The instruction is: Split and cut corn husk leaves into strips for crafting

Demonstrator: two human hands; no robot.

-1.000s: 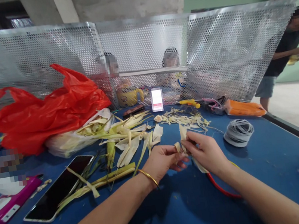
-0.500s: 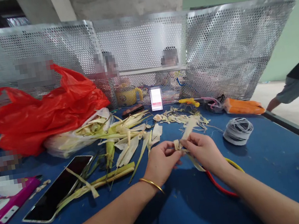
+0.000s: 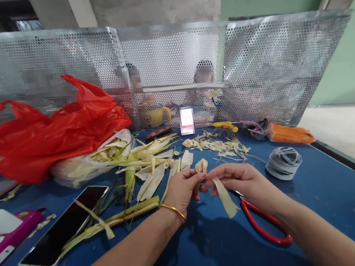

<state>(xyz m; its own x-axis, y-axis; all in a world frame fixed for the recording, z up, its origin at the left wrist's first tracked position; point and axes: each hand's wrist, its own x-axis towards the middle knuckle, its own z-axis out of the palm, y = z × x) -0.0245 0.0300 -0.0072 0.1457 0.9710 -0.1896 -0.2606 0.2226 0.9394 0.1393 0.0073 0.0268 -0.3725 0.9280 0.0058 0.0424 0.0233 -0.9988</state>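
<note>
Over the middle of the blue table, my left hand (image 3: 186,188) pinches a folded strip of dried corn husk (image 3: 200,165), whose loop stands up above the fingertips. My right hand (image 3: 238,178) meets it from the right, its fingers closed on the same piece. A pale husk tail (image 3: 226,201) hangs down below the right fingers. Exactly how the strip is folded is hidden by the fingers. Red-handled scissors (image 3: 266,224) lie on the table under my right wrist. Loose corn husks (image 3: 153,179) are spread just left of my hands.
A phone (image 3: 67,227) lies at left beside a purple power strip (image 3: 15,235). Behind are a red plastic bag (image 3: 52,130), husk scraps (image 3: 217,142) and a perforated metal screen (image 3: 171,48). To the right are a grey yarn ball (image 3: 284,163) and an orange packet (image 3: 290,133).
The husk strip's long end, which pointed up and away, now hangs down towards me. My right hand has turned flatter, and more of the scissors shows. The person at right has mostly left view.
</note>
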